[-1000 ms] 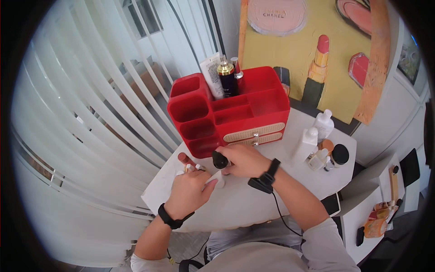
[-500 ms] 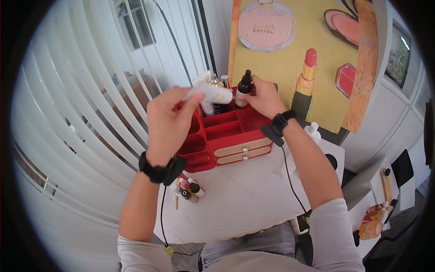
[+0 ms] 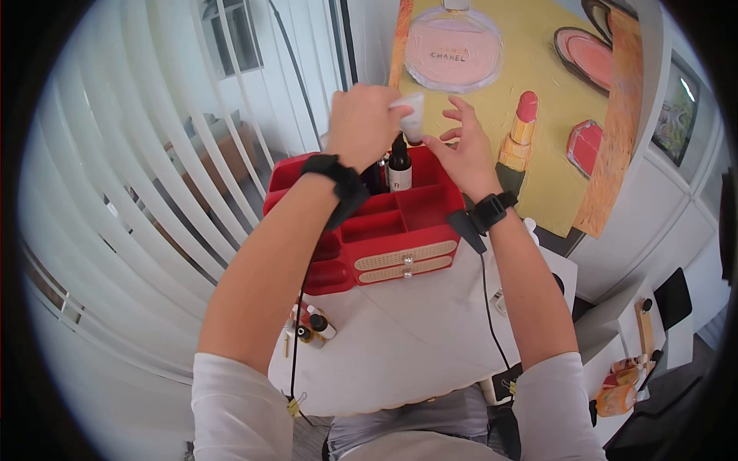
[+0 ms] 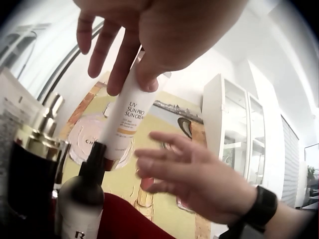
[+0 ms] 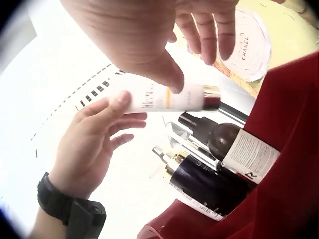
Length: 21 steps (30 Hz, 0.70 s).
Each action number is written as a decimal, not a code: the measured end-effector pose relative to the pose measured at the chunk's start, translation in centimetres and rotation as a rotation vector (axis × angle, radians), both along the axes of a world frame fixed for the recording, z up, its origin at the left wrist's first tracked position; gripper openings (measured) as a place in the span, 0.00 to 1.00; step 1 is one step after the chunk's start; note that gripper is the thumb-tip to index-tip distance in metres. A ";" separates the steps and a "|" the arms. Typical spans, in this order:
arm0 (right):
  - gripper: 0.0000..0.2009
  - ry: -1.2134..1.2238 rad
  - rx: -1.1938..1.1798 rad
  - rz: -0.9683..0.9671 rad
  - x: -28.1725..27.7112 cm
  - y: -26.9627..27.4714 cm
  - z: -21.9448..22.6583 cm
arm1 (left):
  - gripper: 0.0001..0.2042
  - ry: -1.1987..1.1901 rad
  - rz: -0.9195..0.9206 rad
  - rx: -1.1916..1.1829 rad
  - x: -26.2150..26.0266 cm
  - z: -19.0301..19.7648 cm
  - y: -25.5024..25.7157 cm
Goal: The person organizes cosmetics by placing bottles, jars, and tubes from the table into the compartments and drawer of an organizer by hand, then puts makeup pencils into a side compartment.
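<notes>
My left hand [image 3: 361, 127] pinches a white sunscreen tube [image 4: 130, 117] between thumb and fingers, above the back of the red organizer [image 3: 430, 236]. The tube's dark red cap with a gold band [image 5: 211, 97] points down. Close to the tube, my right hand [image 3: 465, 150] has its fingers spread and holds nothing. Below them, a dark spray bottle with a white label [image 3: 400, 177] stands in the organizer's back compartment. Beside it are a dark bottle with a gold collar [image 5: 207, 184] and a pale tube [image 4: 22, 97]; my left arm partly hides this group in the head view.
Several small bottles [image 3: 315, 326] stand on the white table [image 3: 400, 330] left of the middle. More containers on the right are mostly behind my right forearm. A painting [image 3: 484, 184] leans behind the organizer, and vertical blinds [image 3: 154, 230] line the left. Cables [image 3: 492, 315] hang from both wrists.
My right hand carried the spray bottle from the organizer's front into its back compartment and let go. My left hand, with the sunscreen tube, rose from the small bottles to the organizer's back.
</notes>
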State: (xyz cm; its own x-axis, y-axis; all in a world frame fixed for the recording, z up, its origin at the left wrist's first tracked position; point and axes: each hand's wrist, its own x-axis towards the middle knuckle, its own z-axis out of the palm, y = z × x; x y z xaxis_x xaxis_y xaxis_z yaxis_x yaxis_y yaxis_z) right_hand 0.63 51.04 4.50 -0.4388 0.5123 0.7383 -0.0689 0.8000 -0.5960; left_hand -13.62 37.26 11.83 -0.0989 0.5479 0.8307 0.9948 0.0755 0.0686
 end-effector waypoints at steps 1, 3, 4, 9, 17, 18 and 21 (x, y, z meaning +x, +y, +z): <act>0.31 0.038 0.038 -0.021 0.1 -0.1 0.3 | 0.13 0.003 0.035 -0.100 0.1 -0.4 0.9; 0.26 -0.084 0.004 0.025 -0.2 -0.1 0.1 | 0.13 0.005 0.068 -0.199 0.2 -1.4 2.1; 0.22 -0.199 -0.030 0.067 -0.4 0.0 0.0 | 0.13 -0.014 0.111 -0.277 0.5 -1.7 2.4; 0.15 -0.474 -0.010 -0.040 -2.6 1.7 -2.3 | 0.13 0.130 0.207 -0.353 0.2 -4.0 2.2; 0.29 -0.634 0.086 0.066 -3.2 1.7 -2.7 | 0.19 0.156 -0.141 0.033 1.6 -3.0 -9.9; 0.30 -0.610 0.048 0.117 -3.2 2.0 -3.5 | 0.19 0.077 -0.096 0.020 1.9 -3.4 -12.5; 0.28 -0.603 0.003 -0.035 -0.5 -2.7 -1.5 | 0.18 -0.189 -0.014 0.020 2.6 -6.3 -20.1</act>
